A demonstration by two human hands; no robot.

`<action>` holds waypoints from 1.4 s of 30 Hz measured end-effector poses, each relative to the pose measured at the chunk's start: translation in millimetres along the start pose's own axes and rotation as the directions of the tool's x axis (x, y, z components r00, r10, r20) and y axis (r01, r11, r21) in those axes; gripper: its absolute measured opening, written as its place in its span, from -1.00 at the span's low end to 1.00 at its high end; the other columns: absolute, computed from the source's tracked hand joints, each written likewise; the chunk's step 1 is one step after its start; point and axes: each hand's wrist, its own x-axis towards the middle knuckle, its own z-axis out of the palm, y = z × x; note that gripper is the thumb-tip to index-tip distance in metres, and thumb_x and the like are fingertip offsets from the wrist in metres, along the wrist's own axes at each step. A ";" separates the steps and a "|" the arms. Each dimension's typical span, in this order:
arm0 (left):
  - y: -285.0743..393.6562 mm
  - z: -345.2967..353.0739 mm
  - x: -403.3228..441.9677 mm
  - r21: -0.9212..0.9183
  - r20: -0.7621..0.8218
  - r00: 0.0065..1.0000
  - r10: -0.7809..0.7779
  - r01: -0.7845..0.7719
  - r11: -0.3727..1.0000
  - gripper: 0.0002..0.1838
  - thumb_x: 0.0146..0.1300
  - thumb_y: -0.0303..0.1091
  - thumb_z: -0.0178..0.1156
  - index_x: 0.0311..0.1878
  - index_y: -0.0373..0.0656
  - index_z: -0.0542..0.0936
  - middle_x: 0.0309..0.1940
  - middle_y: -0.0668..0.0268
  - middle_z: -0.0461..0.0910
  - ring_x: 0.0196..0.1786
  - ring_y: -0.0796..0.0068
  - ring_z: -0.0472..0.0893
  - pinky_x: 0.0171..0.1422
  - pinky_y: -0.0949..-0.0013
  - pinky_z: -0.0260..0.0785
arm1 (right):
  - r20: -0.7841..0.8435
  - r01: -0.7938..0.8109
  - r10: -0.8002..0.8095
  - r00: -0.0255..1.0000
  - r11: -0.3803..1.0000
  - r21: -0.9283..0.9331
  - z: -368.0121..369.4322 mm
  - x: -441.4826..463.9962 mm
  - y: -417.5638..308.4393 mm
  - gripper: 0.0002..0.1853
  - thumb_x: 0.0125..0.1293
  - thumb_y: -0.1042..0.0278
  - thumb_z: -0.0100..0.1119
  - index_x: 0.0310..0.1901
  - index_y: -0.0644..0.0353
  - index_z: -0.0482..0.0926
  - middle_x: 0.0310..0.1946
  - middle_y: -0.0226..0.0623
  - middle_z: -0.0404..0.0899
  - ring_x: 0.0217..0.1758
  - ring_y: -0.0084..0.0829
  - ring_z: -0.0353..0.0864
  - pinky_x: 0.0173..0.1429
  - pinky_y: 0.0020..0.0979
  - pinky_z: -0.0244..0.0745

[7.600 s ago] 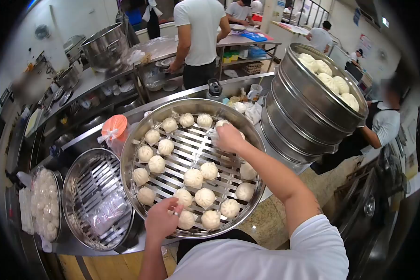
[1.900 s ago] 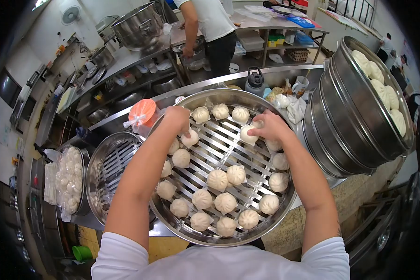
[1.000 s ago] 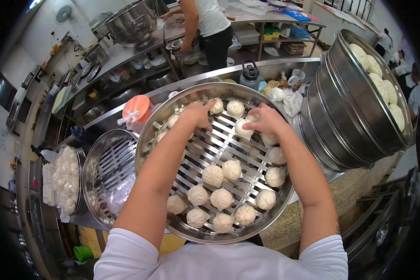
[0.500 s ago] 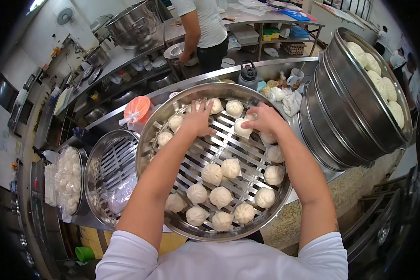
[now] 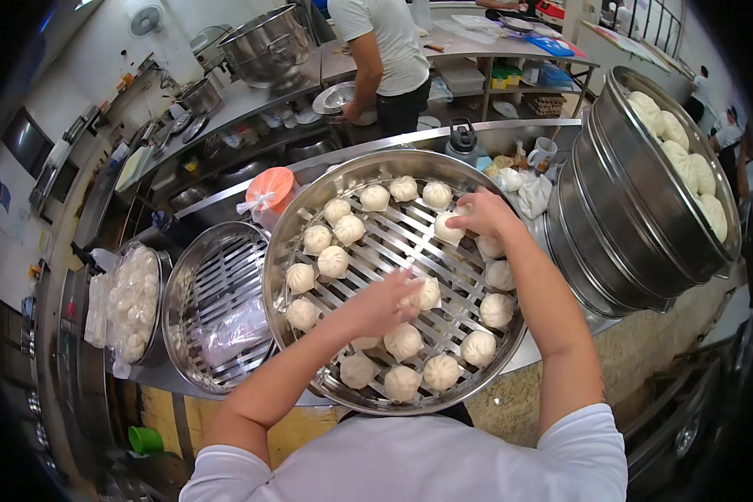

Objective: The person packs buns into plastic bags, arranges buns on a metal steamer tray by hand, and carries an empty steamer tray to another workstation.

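Steel stack [image 5: 623,209] beside tray [image 5: 343,176], orange bundle [image 5: 272,186]

We see a plain white shirt [image 5: 410,460] spread broadly across the chest, its cloth smooth in the middle and softly creased toward the shoulders. The left sleeve [image 5: 226,475] and right sleeve [image 5: 579,439] are short, white like the rest, and end above the elbows. We find both forearms uncovered, tapering to a bare left hand [image 5: 381,306], its fingers smeared by blur, and a bare right hand [image 5: 487,216] with rounded knuckles. On the outer right arm, near the sleeve's edge, we make out a small dark marking [image 5: 603,395], too tiny to read. Black cloth [image 5: 458,412] shows beyond the shirt.
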 end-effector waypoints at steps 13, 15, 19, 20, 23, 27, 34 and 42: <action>38.4 9.7 -160.6 -0.176 -0.446 0.885 -0.134 0.060 0.983 -0.75 0.33 -0.25 0.47 0.00 -0.12 0.81 -0.20 0.13 0.81 -0.12 0.07 0.77 0.05 0.10 0.60 | -0.167 0.135 -0.132 0.977 0.991 0.008 -5.4 -19.1 -4.0 -0.26 0.34 -0.28 0.40 0.39 0.05 0.65 0.37 0.14 0.56 0.40 0.12 0.60 0.50 -0.04 0.49; 21.6 12.3 -167.6 -0.185 -0.704 0.702 -0.107 -0.035 0.982 -0.85 0.23 -0.32 0.51 -0.17 -0.12 0.83 -0.28 0.15 0.79 -0.17 0.01 0.73 0.04 0.03 0.59 | -0.311 0.146 -0.109 0.944 0.984 0.101 -30.8 -64.2 -21.8 -0.35 0.34 -0.08 0.46 0.33 0.19 0.66 0.36 0.06 0.60 0.36 0.06 0.64 0.44 -0.09 0.54; -27.6 7.6 -186.8 -0.214 -0.900 0.351 -0.258 0.160 0.964 -0.52 0.18 -0.51 0.48 0.20 -0.24 0.67 0.13 0.03 0.68 0.18 0.00 0.65 0.29 0.11 0.49 | -0.604 0.166 -0.096 0.791 0.984 0.060 -27.6 -179.6 -47.0 -0.49 0.24 0.17 0.57 0.15 0.28 0.72 0.15 0.00 0.75 0.22 0.00 0.73 0.31 -0.15 0.63; -43.0 10.3 -190.0 -0.350 -0.876 0.292 -0.385 0.166 0.922 -0.49 0.20 -0.52 0.47 0.25 -0.26 0.63 0.19 0.01 0.64 0.24 0.00 0.62 0.33 0.12 0.46 | -0.591 0.211 -0.105 0.800 0.971 0.113 -13.5 -213.6 -57.6 -0.52 0.23 0.17 0.58 0.10 0.27 0.74 0.08 -0.02 0.77 0.17 -0.01 0.75 0.28 -0.13 0.64; -73.9 4.2 -192.7 -0.577 -0.774 0.279 -0.568 0.058 0.815 -0.45 0.25 -0.53 0.41 0.33 -0.29 0.57 0.34 0.00 0.55 0.40 0.04 0.53 0.41 0.12 0.41 | -0.464 0.263 -0.129 0.876 0.935 0.237 37.0 -305.5 -125.3 -0.65 0.20 0.22 0.59 -0.04 0.22 0.79 -0.08 -0.15 0.81 0.08 -0.10 0.77 0.23 -0.14 0.63; -78.6 -8.4 -192.9 0.029 -0.739 0.654 0.161 -0.209 0.978 -0.82 0.37 -0.27 0.31 -0.20 -0.21 0.72 -0.15 0.13 0.74 0.09 0.02 0.71 0.45 -0.11 0.37 | -0.460 0.356 -0.351 0.815 0.931 -0.080 104.3 -333.4 -164.3 -0.50 0.12 -0.23 0.59 -0.45 0.08 0.66 -0.42 -0.39 0.66 -0.28 -0.30 0.64 0.02 -0.21 0.49; -105.2 9.5 -171.1 0.262 -0.772 0.416 0.480 -0.479 0.838 -0.54 0.39 -0.20 0.13 -0.64 -0.11 0.28 -0.67 0.30 0.27 -0.58 0.12 0.29 -0.34 0.06 0.11 | -0.734 0.323 -0.414 0.538 0.906 -0.274 119.0 -319.2 -173.5 -0.43 0.13 -0.08 0.59 -0.70 -0.01 0.39 -0.67 -0.44 0.36 -0.55 -0.33 0.41 -0.33 -0.22 0.27; -43.7 -106.2 -132.4 -0.120 -0.934 0.353 0.060 -0.467 0.876 -0.39 0.63 -0.15 -0.08 -0.65 -0.22 0.38 -0.69 0.23 0.37 -0.58 0.36 0.35 -0.38 0.24 0.14 | -0.931 0.255 -0.283 0.231 0.941 -0.223 -1.4 -291.4 -220.1 -0.61 0.19 0.49 0.35 -0.71 0.10 0.38 -0.72 -0.33 0.33 -0.64 -0.21 0.31 -0.39 -0.18 0.15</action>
